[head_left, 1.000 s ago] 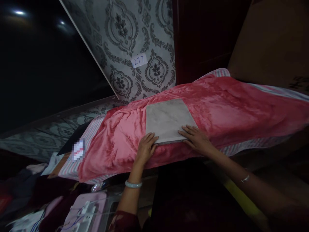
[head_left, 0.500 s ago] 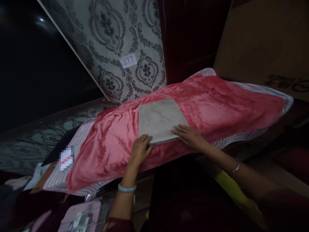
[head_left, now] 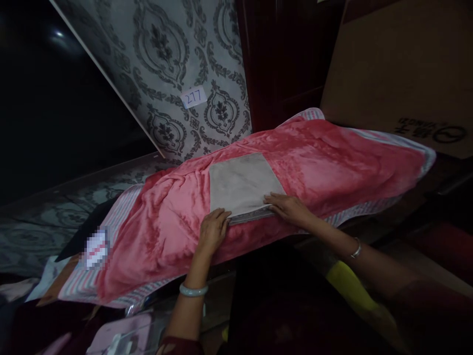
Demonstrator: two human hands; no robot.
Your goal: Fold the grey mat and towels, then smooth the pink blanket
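A grey square of folded cloth (head_left: 240,182) lies on a pink plush blanket (head_left: 332,167) spread over a raised surface. My left hand (head_left: 212,229) rests at the cloth's near left corner, fingers on its edge. My right hand (head_left: 286,206) lies flat on the near right corner, fingertips over the edge. The cloth's near edge looks slightly lifted, showing layers. Each wrist wears a bracelet.
A striped sheet (head_left: 88,276) shows under the blanket at left and right. A patterned grey panel (head_left: 177,64) with a label "277" leans behind. A cardboard box (head_left: 399,64) stands at the right. Dark furniture fills the back; pinkish items lie at the bottom left.
The view has shifted right, so the scene slid left. Both hands stay at the grey cloth's near corners, and its near edge now looks a little raised.
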